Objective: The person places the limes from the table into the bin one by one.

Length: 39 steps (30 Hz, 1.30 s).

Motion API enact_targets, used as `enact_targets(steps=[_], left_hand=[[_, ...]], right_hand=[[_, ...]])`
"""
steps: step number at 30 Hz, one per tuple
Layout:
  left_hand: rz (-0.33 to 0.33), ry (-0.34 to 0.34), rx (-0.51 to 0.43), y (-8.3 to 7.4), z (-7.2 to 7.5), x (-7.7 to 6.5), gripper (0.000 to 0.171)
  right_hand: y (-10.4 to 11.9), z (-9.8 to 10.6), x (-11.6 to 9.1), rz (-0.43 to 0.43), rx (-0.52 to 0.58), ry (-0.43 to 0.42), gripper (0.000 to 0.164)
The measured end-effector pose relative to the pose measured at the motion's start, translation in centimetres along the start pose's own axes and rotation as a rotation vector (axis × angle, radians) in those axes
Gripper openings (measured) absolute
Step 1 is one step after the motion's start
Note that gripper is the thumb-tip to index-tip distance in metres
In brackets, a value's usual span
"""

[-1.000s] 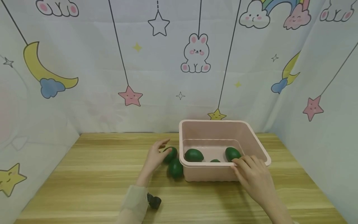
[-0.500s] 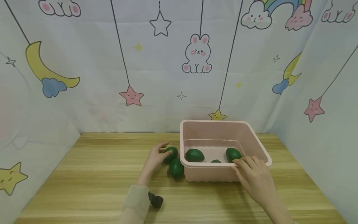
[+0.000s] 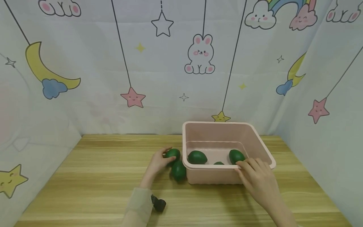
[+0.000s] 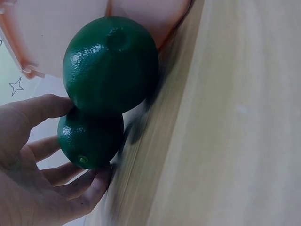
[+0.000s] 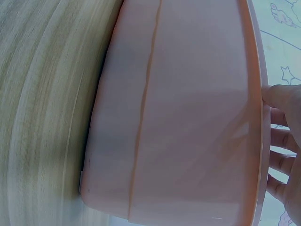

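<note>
My left hand [image 3: 157, 162] is at the far lime [image 3: 172, 153], a dark green fruit on the table left of the pink plastic box [image 3: 215, 175]. In the left wrist view the thumb and fingers curl round this lime [image 4: 89, 141]. A second lime [image 3: 178, 171] lies in front, touching it and close against the box wall. My right hand [image 3: 258, 179] grips the front rim of the box near its right end; the right wrist view shows the thumb on one side of the rim [image 5: 263, 141] and the fingers on the other.
Inside the box lie a lime [image 3: 197, 157] at the left, another lime [image 3: 236, 156] at the right, and a third lime [image 3: 218, 163] mostly hidden by the front rim. A dark wrist camera [image 3: 159, 204] sits by the left sleeve. A printed cloth [image 3: 161, 69] hangs behind the wooden table [image 3: 107, 176].
My left hand has lowered slightly, and its fingers and thumb have closed round the far lime. The right hand stays on the box rim; box and limes keep their places.
</note>
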<state>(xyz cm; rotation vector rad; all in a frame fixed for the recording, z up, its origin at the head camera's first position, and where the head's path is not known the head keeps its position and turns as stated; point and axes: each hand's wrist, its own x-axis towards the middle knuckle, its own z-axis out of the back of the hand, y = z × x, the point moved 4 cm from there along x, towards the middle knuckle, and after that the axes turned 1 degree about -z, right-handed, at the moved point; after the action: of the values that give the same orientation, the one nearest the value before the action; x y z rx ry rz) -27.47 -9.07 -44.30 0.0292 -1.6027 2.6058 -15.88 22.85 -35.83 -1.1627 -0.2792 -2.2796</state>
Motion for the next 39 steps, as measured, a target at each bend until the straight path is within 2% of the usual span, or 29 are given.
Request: enact_targets(steps=[13,24,33,37,39], left_hand=[[-0.004,-0.013,0.001,0.37,-0.2,0.02,0.053],[0.021,-0.01,0.031,0.5,-0.32,0.32,0.053],[0.02,-0.018,0.013,0.34,-0.14,0.21,0.052],[0.002,-0.026,-0.004,0.33,0.06,-0.02,0.052],[-0.031,-0.032,0.005,0.22,0.19,-0.21,0.052]], right_hand=[[0.02,0.06,0.08,0.001,0.002,-0.001,0.047],[-0.03,0.03,0.06,0.0,0.005,-0.002,0.047],[-0.04,0.1,0.05,-0.006,0.01,0.009,0.048],[-0.04,0.1,0.05,-0.007,0.007,0.016,0.048],[-0.05,0.1,0.04,-0.007,0.006,0.018,0.048]])
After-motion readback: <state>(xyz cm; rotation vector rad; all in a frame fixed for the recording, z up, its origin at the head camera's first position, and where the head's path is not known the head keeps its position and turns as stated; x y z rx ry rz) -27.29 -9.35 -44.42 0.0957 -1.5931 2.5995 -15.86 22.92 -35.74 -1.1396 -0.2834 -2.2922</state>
